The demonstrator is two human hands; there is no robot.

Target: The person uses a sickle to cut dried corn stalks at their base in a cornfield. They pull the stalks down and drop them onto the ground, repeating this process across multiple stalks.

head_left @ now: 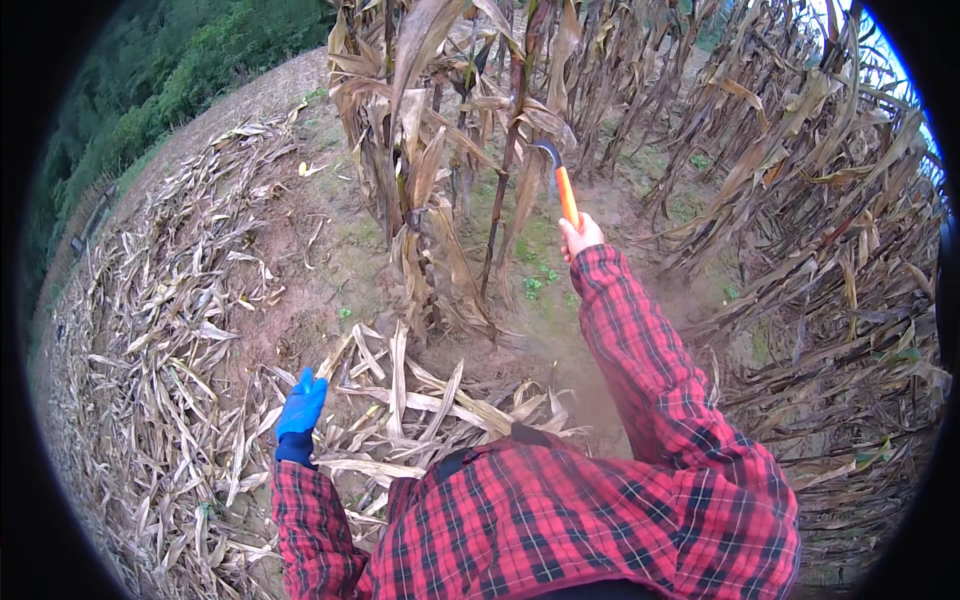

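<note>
My bare right hand [580,237] grips the orange handle of a sickle [567,196], held out in front of me. The dark curved blade points up and to the left, close to a dry corn stalk [512,142]; whether it touches the stalk I cannot tell. Several withered corn plants [409,176] stand upright just left of the blade, with brown leaves hanging down. My left hand [303,405], in a blue glove, is empty at the lower left, its fingers extended. Below it and beside it lie cut dry corn stalks and leaves [397,382].
Dense dry corn [810,172] rises at the right and far side, its leaves leaning over the soil. Flattened stalks [157,360] cover the ground at the left. Reddish bare soil [285,300] lies between. Green trees [172,67] stand beyond the field's edge.
</note>
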